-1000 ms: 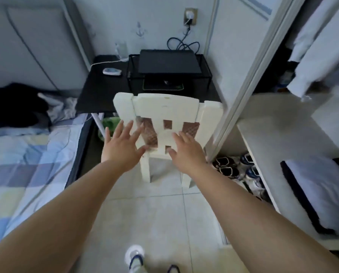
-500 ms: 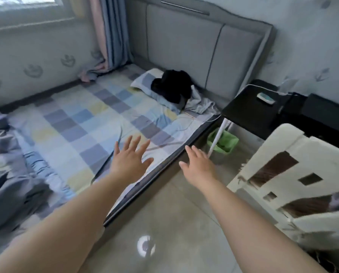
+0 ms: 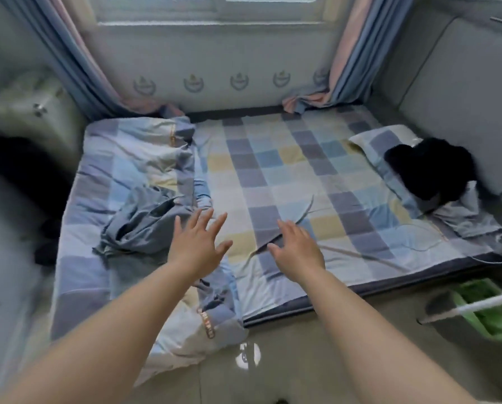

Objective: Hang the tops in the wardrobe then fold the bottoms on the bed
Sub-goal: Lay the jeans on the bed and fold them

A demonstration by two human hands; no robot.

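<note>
Both forearms are running off the bottom edge, so elbows and everything behind them are lying out of view. The left hand (image 3: 196,246) is covering part of the quilt (image 3: 133,158) under its palm, and whether its fingers are touching the cloth cannot be told. Just left of those fingers, a grey garment (image 3: 140,223) is lying crumpled, its type being unreadable. Far right of the right hand (image 3: 298,249) fingers, a black garment (image 3: 430,167) is showing as a dark shapeless mass on the pillow (image 3: 381,144). The green bin (image 3: 488,313) is being cut by the right edge. Far left of the fingers, dark shapes are blurring beyond recognition.
</note>
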